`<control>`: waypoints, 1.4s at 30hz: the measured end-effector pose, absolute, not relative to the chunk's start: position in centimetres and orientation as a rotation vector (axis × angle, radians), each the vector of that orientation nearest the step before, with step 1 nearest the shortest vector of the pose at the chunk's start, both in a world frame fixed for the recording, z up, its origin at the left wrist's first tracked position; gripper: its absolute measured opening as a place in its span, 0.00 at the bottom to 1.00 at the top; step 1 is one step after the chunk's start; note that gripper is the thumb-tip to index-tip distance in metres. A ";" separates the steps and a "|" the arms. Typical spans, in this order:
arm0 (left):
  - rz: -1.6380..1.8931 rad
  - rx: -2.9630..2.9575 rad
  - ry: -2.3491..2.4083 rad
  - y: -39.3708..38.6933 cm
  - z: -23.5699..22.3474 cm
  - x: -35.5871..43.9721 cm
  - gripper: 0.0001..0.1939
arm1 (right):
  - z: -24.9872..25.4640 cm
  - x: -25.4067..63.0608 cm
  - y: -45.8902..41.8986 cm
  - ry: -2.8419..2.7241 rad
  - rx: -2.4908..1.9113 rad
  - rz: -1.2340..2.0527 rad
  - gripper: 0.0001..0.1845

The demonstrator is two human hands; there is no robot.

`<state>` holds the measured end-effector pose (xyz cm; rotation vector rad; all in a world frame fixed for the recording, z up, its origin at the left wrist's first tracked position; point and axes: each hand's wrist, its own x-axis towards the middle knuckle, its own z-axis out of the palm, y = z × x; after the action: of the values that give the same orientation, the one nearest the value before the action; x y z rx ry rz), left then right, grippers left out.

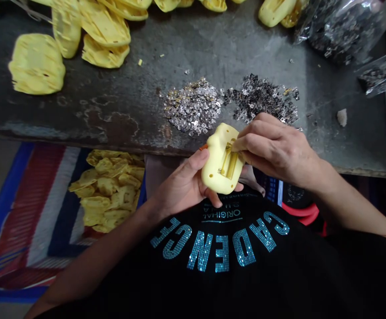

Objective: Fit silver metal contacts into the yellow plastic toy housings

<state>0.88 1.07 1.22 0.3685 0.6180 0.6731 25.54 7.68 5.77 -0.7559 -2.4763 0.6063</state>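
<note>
My left hand [184, 186] grips a yellow plastic shell [220, 159] just below the table's front edge, thumb and fingers wrapped round its lower end. The shell shows a rectangular recess with metal contacts inside. My right hand [274, 148] is closed in a pinch, its fingertips pressed into that recess; what it pinches is too small to see. Just beyond the shell lie two heaps of small metal clips on the table, a silver heap [193, 106] and a darker heap [262, 97].
More yellow shells [36, 64] lie along the back and left of the worn grey table [120, 110]. Clear bags of metal parts [342, 26] sit at the back right. A pile of yellow shells [108, 190] lies on a striped mat on the floor at left.
</note>
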 end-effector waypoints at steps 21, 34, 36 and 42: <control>0.941 0.736 0.827 -0.4 2.4 1.0 0.41 | 4.3 25.0 7.5 -2.158 -0.964 0.901 0.25; 1.106 1.851 1.223 -2.1 2.4 0.1 0.36 | -3.7 22.8 5.6 -1.704 -0.758 0.602 0.34; 1.173 2.083 1.165 -1.8 2.2 0.2 0.32 | -4.8 22.5 5.6 -1.652 -0.746 0.591 0.37; 1.168 2.283 1.112 -1.4 2.8 0.5 0.26 | -5.2 22.1 5.5 -1.589 -0.763 0.556 0.34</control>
<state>0.51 -1.39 2.79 2.2825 1.1124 1.1679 22.12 5.46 -5.20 -0.7634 -1.5888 0.5560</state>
